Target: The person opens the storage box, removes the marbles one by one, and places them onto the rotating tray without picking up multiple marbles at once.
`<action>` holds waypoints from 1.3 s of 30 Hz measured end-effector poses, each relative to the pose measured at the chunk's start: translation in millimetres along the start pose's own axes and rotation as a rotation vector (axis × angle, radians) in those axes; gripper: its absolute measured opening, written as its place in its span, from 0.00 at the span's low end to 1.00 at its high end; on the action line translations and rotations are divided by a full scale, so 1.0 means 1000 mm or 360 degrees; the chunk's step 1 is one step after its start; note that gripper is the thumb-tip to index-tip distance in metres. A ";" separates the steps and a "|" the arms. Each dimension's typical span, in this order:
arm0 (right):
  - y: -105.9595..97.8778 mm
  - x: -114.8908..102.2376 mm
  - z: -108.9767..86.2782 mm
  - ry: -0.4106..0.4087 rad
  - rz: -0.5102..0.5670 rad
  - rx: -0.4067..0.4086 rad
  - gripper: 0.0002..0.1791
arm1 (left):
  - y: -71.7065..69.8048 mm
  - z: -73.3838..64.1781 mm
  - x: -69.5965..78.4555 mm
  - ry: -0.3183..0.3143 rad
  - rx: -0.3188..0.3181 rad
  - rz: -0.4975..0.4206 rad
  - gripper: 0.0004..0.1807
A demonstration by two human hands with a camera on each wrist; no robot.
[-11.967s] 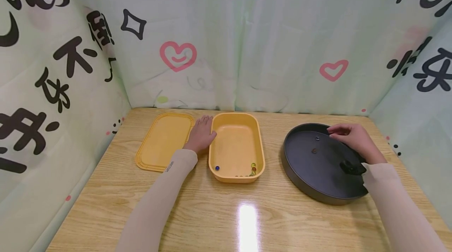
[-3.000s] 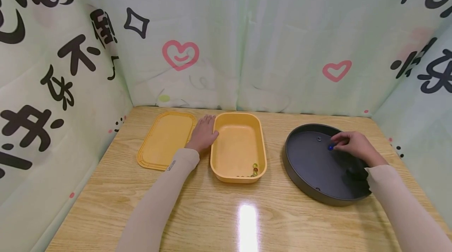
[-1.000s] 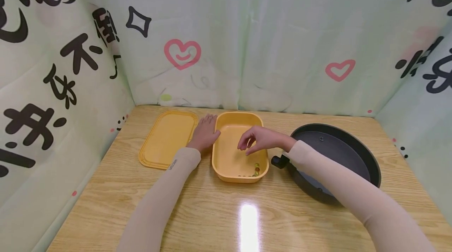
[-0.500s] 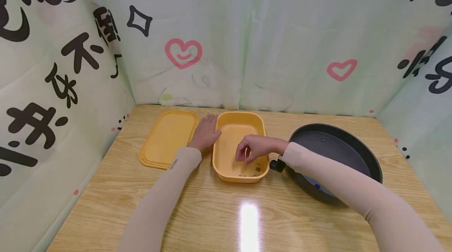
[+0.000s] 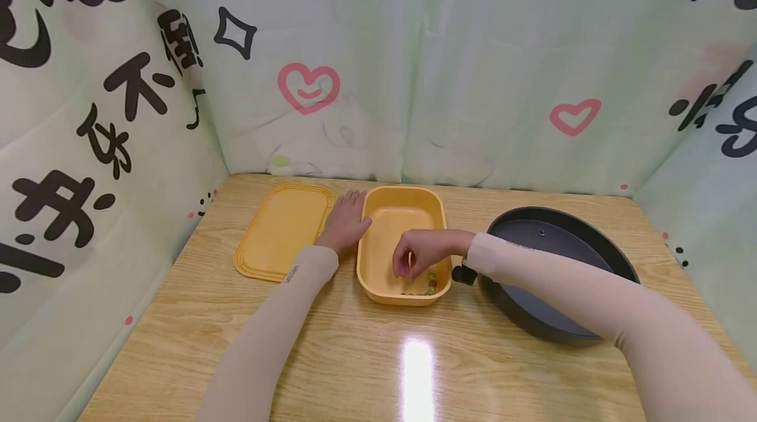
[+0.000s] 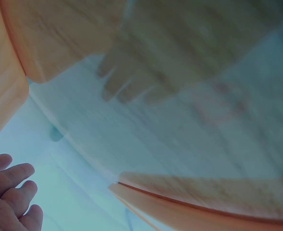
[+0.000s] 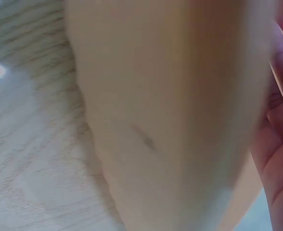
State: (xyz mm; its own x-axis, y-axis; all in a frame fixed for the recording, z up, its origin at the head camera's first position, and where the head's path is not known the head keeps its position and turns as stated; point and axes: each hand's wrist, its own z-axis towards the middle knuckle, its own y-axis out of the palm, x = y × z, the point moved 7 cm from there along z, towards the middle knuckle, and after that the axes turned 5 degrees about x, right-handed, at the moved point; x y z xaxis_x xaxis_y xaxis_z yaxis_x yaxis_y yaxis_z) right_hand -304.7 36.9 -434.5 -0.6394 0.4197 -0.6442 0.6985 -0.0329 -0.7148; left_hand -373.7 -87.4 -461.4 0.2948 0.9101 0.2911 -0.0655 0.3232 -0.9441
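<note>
Where the left curtain (image 5: 171, 152) met the wooden table (image 5: 319, 356), dark characters (image 5: 131, 93) ran down the cloth, and a yellow lid (image 5: 284, 231) lay flat near the table's far side. Just right of the lid rested the person's left hand (image 5: 345, 223), its fingers straight and grasping nothing; the thumb lay against the left wall of a deep yellow container (image 5: 384, 238). That container stood upright between the 2 hands' forearms, its open top facing up. Several small marbles (image 5: 432, 282) were gathered at its near right corner, with a few more partly hidden along the near wall.

Over the container's right half, the right hand (image 5: 426, 252) reached down inside, fingers bent towards the floor. I could not tell whether it pinched anything, since the fingertips' undersides were hidden and the right wrist view showed mostly blurred container wall. Farther right, the pale right sleeve (image 5: 562, 277) crossed over a round dark pan (image 5: 556, 242) on the table. Near the pan's far wall sat 1 small clear marble (image 5: 541, 233).
</note>
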 end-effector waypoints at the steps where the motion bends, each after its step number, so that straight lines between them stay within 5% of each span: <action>1: 0.002 0.001 0.001 0.0000 -0.0011 -0.0011 0.07 | 0.000 0.000 0.000 -0.0002 -0.0003 0.0002 0.32; 18: 0.035 0.014 0.002 0.0090 -0.0057 -0.0176 0.06 | -0.002 -0.002 0.002 -0.0025 -0.0013 -0.0036 0.33; 24: 0.041 0.014 0.004 -0.0015 -0.0085 -0.0137 0.07 | 0.000 -0.001 0.001 -0.0040 -0.0030 -0.0027 0.32; 39: 0.033 0.020 0.001 0.0116 0.0020 0.0109 0.05 | 0.000 0.000 0.001 -0.0027 -0.0024 -0.0054 0.33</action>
State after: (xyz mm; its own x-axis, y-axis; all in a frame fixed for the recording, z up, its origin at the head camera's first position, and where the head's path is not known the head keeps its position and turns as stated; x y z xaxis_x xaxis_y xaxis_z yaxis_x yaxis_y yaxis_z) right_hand -294.9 43.1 -471.6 -0.6041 0.4836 -0.6334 0.6811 -0.0992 -0.7254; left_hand -373.9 -86.8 -461.4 0.2805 0.9031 0.3252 -0.0414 0.3499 -0.9359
